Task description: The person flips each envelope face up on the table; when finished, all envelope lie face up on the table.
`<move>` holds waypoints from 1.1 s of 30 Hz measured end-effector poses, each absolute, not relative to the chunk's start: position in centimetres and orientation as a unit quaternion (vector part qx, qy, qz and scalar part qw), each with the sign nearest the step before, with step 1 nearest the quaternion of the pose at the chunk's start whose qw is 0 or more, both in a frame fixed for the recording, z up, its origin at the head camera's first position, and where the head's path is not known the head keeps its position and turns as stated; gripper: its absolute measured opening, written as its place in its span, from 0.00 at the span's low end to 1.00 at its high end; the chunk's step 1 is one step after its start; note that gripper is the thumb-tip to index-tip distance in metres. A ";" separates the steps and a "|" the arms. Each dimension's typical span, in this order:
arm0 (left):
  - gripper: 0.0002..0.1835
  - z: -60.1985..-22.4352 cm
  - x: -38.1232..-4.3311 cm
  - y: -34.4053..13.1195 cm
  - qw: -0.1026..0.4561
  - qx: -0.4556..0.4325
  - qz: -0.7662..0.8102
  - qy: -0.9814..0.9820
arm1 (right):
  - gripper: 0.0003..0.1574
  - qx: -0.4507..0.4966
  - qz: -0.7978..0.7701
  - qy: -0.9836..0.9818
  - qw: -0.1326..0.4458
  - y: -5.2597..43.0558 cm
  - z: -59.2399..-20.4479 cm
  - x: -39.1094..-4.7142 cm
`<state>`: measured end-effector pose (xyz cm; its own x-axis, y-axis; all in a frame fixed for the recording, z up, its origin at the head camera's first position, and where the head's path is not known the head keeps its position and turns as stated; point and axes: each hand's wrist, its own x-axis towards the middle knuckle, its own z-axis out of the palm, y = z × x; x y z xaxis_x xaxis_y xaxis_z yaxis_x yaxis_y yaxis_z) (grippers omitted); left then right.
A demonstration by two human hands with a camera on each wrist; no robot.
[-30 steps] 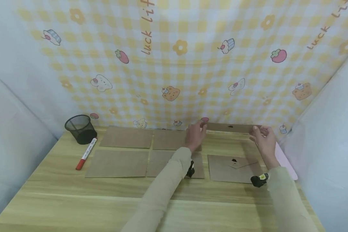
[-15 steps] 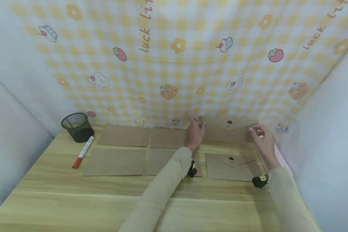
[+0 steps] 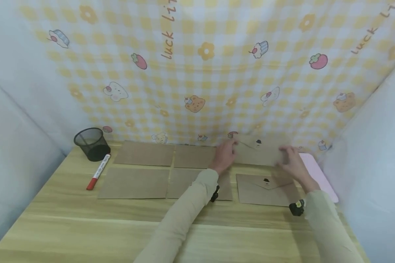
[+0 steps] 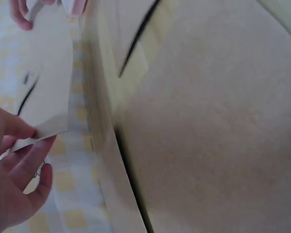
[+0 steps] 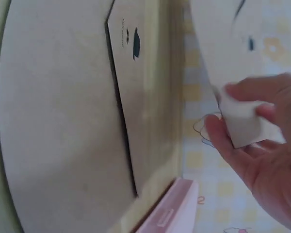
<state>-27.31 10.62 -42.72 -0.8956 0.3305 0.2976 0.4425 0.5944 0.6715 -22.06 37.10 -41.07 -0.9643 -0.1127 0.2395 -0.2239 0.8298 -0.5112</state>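
Observation:
Both hands hold a brown kraft envelope (image 3: 261, 155) up at the back right of the table, its flap side with a small black hat print facing the head camera. My left hand (image 3: 224, 156) pinches its left edge between thumb and fingers, as the left wrist view also shows. At the opposite end, my right hand (image 5: 276, 150) grips a corner, thumb on one face and fingers behind. Below it lies a matching envelope (image 3: 263, 197), flap side up. Several plain brown envelopes (image 3: 135, 184) lie flat in two rows to the left, one partly covered by the left forearm.
A black mesh pen cup (image 3: 92, 144) stands at the back left, with a red-and-white marker (image 3: 98, 171) in front. A pink flat object (image 3: 319, 179) lies by the right wall. A yellow checked cloth (image 3: 204, 80) hangs directly behind the table.
The held envelope has turned from nearly edge-on to showing its flap face, then come slightly lower. Both hands stay at its ends. The envelopes on the table have not moved.

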 end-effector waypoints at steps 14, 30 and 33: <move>0.06 -42.6 -27.3 11.8 0.001 -0.233 -0.120 -0.965 | 0.29 0.044 0.188 -0.980 0.044 37.0 -40.9 -23.0; 0.17 -45.5 -26.3 12.6 -0.037 -0.256 -0.057 -0.964 | 0.13 0.069 0.112 -0.991 -0.009 38.2 -44.0 -22.4; 0.20 -45.5 -26.4 12.5 -0.037 -0.254 -0.060 -0.965 | 0.13 0.063 0.109 -0.992 -0.011 38.4 -44.3 -22.5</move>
